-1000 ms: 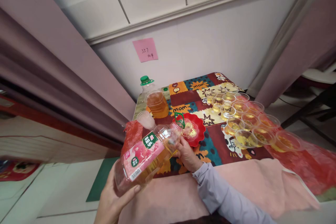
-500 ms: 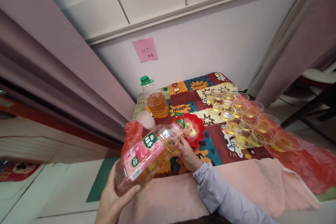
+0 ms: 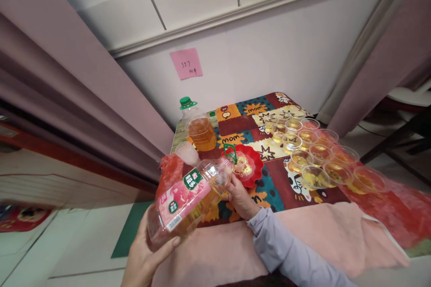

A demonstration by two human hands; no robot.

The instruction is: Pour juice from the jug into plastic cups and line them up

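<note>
A clear oil bottle [image 3: 188, 197] with a pink label lies tilted, its neck pointing at a small clear cup [image 3: 239, 163] on a red plate [image 3: 251, 164]. My left hand [image 3: 146, 255] cups the bottle's base from below. Wrapped round the bottle's neck is my right hand [image 3: 239, 198], in a lilac sleeve. The bottle's green handle ring [image 3: 229, 152] sticks up by the cup. Amber liquid fills the bottle's lower side.
Several clear cups [image 3: 313, 157] with amber liquid stand in rows on the patterned tablecloth [image 3: 269, 184]. A second bottle [image 3: 198, 128] with a green cap and a stack of empty cups [image 3: 187, 152] stand at the table's left. A pink cloth [image 3: 319, 228] covers the near edge.
</note>
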